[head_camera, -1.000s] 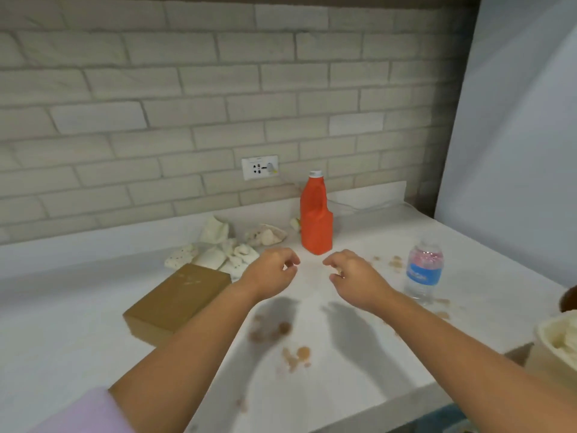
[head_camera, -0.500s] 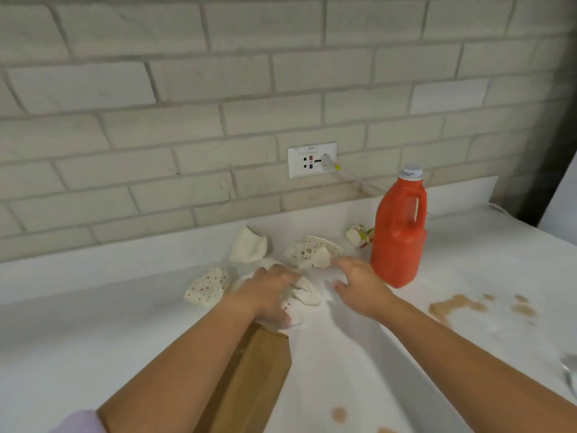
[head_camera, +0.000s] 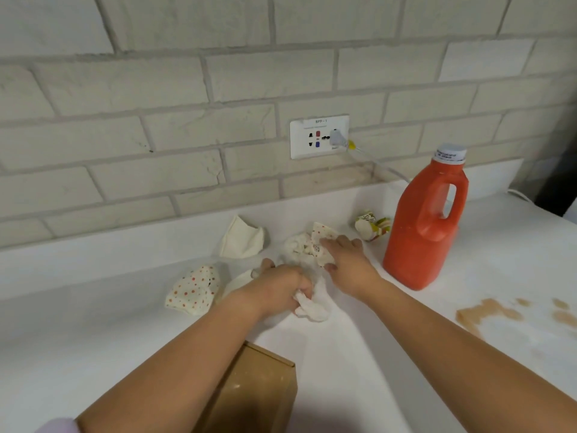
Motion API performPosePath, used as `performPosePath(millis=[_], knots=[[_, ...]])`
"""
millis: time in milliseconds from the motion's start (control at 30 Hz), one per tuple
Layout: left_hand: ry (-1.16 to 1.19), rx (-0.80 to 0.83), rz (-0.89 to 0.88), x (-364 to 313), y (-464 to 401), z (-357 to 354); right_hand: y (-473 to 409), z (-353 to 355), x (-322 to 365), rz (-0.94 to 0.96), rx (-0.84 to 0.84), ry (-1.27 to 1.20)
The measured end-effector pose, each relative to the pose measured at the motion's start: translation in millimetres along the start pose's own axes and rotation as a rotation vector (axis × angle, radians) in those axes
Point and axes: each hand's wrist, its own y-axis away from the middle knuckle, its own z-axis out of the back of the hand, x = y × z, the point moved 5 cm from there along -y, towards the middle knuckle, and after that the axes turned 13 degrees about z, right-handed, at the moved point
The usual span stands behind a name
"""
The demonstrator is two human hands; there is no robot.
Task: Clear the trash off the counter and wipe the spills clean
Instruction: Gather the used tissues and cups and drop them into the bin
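Observation:
Crumpled paper trash lies against the back of the white counter (head_camera: 93, 323). My left hand (head_camera: 278, 290) is closed on a white crumpled tissue (head_camera: 310, 309). My right hand (head_camera: 348, 260) rests with fingers on a crushed printed paper cup and tissue wad (head_camera: 307, 243). A dotted crushed cup (head_camera: 193, 290) lies left of my left hand, and a plain cream crushed cup (head_camera: 242, 237) sits behind it. A small colourful crumpled wrapper (head_camera: 371, 225) lies beside the orange jug. Brown spills (head_camera: 487, 312) stain the counter at the right.
A tall orange jug (head_camera: 427, 223) with a white cap stands right of my right hand. A brown cardboard box (head_camera: 259, 392) sits under my left forearm. A wall socket (head_camera: 318, 135) holds a plug whose cable runs right along the brick wall.
The view has moved in closer to the trash pile. My left hand has closed on a white tissue, and my right hand has reached farther back onto the printed cup wad.

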Motion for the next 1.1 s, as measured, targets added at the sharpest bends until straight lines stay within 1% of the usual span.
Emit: performPosePath(millis=[100,200,333,467,567,667,767,867,1033,1100], knots=[[0.053,-0.098,-0.032,-8.8,3.2,10.4,1.7,3.2,0.9,-0.013,-0.018,-0.02],[0.159,-0.184,-0.056,-13.6,6.2,22.3,6.6,7.3,2.1,-0.005,-0.041,-0.055],[0.309,-0.269,-0.134,-19.7,13.2,36.2,24.6,20.3,0.4,0.03,-0.123,-0.112],[0.298,-0.328,-0.156,-31.0,22.3,47.5,51.0,43.1,3.2,0.084,-0.189,-0.137],[0.267,-0.333,-0.175,-54.4,38.6,56.3,74.5,63.9,5.3,0.095,-0.223,-0.146],[0.246,-0.326,-0.139,-77.4,53.2,63.3,100.8,86.3,7.6,0.097,-0.257,-0.154],[0.225,-0.325,-0.1,-107.1,72.7,69.2,138.4,111.3,8.9,0.106,-0.298,-0.145],[0.236,-0.36,-0.077,-145.5,95.5,74.4,180.8,133.6,5.9,0.096,-0.336,-0.147],[0.29,-0.336,-0.112,-229.7,130.7,74.5,269.3,178.6,-7.5,0.063,-0.401,-0.132],[0.313,-0.335,-0.151,-268.4,144.5,73.7,306.1,195.7,-20.6,0.03,-0.428,-0.109]])
